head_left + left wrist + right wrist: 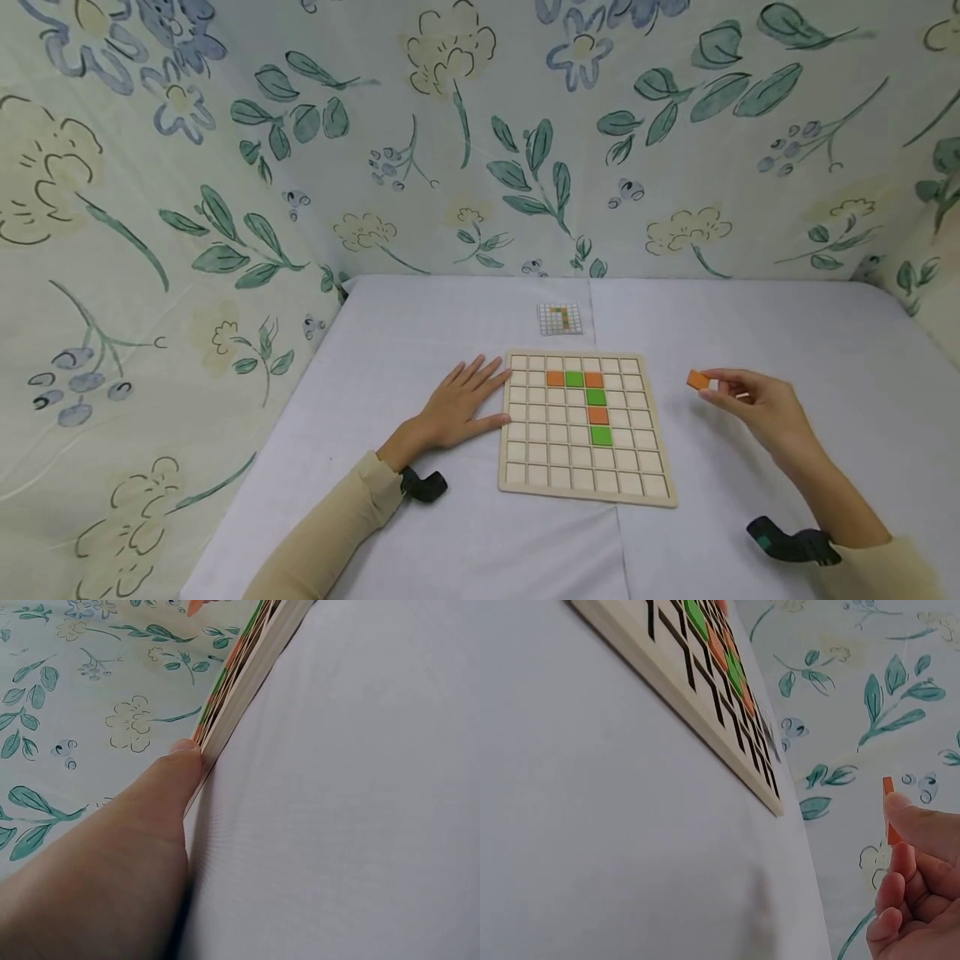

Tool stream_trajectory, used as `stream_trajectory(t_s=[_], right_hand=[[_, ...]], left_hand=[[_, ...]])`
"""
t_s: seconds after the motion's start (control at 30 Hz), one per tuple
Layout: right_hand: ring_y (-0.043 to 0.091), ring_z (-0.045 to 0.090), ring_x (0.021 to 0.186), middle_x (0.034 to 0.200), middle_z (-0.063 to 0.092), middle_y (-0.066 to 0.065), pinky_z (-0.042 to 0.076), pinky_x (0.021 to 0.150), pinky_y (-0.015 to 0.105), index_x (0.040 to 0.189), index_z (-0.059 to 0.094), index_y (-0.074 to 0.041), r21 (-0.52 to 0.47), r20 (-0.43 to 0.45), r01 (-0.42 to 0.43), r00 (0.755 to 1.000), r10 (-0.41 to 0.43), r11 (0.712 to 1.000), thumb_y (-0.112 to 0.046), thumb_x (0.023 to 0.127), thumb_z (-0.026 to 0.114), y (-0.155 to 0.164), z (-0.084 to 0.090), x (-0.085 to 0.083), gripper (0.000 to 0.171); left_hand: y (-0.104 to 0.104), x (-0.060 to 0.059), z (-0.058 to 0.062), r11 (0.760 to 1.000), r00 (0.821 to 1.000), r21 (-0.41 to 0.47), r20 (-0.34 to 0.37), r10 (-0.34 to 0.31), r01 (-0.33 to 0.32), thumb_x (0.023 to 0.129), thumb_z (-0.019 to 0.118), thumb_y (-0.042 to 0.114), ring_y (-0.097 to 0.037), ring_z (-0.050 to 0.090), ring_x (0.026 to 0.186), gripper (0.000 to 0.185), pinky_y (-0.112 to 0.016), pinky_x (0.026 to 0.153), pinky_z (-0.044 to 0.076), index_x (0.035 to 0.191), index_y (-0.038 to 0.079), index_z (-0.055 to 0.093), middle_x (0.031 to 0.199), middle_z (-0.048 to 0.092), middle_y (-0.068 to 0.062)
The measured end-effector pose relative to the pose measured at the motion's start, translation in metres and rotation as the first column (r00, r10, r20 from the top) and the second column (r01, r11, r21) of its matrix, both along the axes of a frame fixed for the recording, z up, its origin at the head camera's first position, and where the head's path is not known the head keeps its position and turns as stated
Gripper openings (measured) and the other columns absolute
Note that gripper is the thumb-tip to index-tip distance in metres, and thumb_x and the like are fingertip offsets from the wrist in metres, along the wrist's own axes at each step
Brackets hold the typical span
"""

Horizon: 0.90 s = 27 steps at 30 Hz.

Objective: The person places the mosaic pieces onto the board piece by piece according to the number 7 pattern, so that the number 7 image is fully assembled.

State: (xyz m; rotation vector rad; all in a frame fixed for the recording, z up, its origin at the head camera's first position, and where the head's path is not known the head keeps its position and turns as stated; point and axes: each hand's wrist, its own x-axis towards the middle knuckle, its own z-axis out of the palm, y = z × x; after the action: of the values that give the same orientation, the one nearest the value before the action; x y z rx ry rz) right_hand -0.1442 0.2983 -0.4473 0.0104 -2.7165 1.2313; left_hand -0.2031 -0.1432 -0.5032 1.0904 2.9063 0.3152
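Note:
A wooden grid board point(585, 492) lies flat on the white cloth. In it, orange and green square tiles point(573, 379) alternate along a short row near the top, then run down a column point(597, 416). My left hand point(461, 404) rests at the board's left edge, fingers spread straight; in the left wrist view its thumb point(180, 769) touches the board's side point(240, 705). To the right of the board, my right hand point(761, 408) pinches an orange square tile point(698, 380) between thumb and fingers, above the cloth. The right wrist view shows this tile point(889, 814) edge-on, thin and upright.
Behind the board lies a small card point(559, 318) with a printed grid and coloured pattern. White cloth point(420, 325) covers the table, with a fold line running front to back. A floral curtain point(465, 192) hangs behind and at the sides. Each wrist wears a black camera band point(795, 543).

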Motion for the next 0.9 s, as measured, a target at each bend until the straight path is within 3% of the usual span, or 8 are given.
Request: stream_trajectory(t_s=[0.33, 0.9], right_hand=[[0.014, 0.050, 0.069, 0.083, 0.053, 0.006, 0.041, 0.052, 0.023, 0.116, 0.070, 0.003, -0.076, 0.017, -0.183, 0.983, 0.185, 0.980, -0.013, 0.088, 0.078, -0.045, 0.001, 0.020, 0.034], [0.008, 0.047, 0.064, 0.075, 0.055, -0.003, 0.041, 0.053, 0.021, 0.106, 0.073, 0.002, -0.218, 0.022, -0.398, 0.911, 0.413, 0.891, -0.006, 0.083, 0.080, -0.084, -0.017, 0.034, 0.025]], left_hand=[[0.000, -0.001, -0.002, 1.000, 1.000, 0.000, 0.004, 0.000, 0.000, 0.100, 0.032, 0.068, -0.028, 0.002, 0.153, 0.078, -0.050, 0.120, 0.003, 0.162, 0.024, 0.014, 0.167, 0.008, -0.002], [-0.001, -0.002, -0.004, 1.000, 1.000, -0.011, 0.002, 0.007, -0.007, 0.099, 0.031, 0.069, -0.026, 0.001, 0.153, 0.079, -0.048, 0.121, 0.002, 0.162, 0.025, 0.012, 0.167, 0.007, -0.001]])
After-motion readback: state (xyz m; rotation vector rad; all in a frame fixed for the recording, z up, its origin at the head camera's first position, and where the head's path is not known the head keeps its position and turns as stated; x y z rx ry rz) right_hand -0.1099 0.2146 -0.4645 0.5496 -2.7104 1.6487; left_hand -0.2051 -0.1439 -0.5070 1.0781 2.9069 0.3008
